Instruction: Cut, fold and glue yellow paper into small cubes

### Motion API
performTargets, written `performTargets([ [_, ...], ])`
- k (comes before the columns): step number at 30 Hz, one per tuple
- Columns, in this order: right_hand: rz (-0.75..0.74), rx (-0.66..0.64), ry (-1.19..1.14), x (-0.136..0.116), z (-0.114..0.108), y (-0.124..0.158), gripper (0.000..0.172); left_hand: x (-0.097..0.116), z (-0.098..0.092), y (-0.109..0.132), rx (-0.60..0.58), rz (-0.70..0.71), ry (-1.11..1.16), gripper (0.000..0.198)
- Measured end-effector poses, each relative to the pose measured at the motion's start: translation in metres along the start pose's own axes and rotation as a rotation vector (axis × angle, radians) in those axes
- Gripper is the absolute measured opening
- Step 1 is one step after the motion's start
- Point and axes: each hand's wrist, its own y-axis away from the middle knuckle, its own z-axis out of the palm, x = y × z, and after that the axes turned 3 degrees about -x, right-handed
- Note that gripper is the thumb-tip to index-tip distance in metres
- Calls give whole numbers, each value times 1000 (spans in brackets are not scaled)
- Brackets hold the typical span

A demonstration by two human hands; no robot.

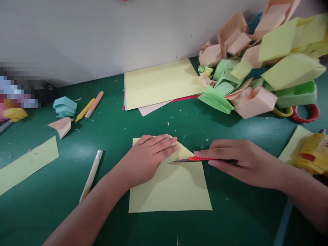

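Observation:
A pale yellow sheet of paper, its top right corner folded over, lies on the green cutting mat in front of me. My left hand lies flat on the folded part, fingers stretched out and pressing it down. My right hand is closed round a red utility knife. The knife's blade tip rests on the paper near my left fingertips.
A stack of coloured sheets lies by the wall. A heap of folded paper shapes fills the back right. A white pen-like tool, two coloured cutters, a blue folded piece and a yellow strip lie left. A yellow object sits right.

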Motion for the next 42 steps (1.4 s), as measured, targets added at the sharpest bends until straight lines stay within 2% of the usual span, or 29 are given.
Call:
performTargets([
  [12,7,-34,24,1,0,-1,47,-4,-4,2,11,53,56,46],
  [42,-43,-21,91,2,3,4,48,-6,-2,1,15,80,44,45],
])
